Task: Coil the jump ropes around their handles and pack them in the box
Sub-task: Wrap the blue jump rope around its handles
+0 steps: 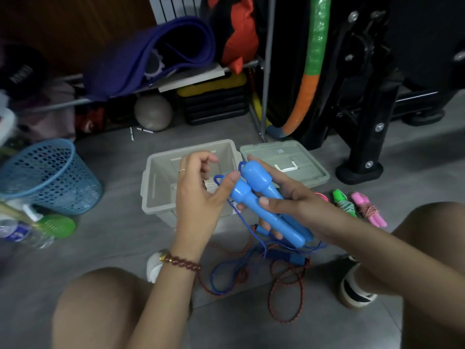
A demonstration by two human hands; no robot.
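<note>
Nothing fancy here; the two blue handles [273,205] are gripped side by side in the right hand [292,197], mid-frame, just in front of the open box [191,148]; the blue cord [240,216] is pinched near the handle tops by the left hand [198,195], the rest left trailing on the floor; the lid [284,157] is laid right of the box.

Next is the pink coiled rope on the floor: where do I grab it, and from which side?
Grip the pink rope at its wrapped middle, coming from above. It lies flat on the floor, handles side by side, with cord wound around that waist, so a pinch across it traps both handles.
</note>
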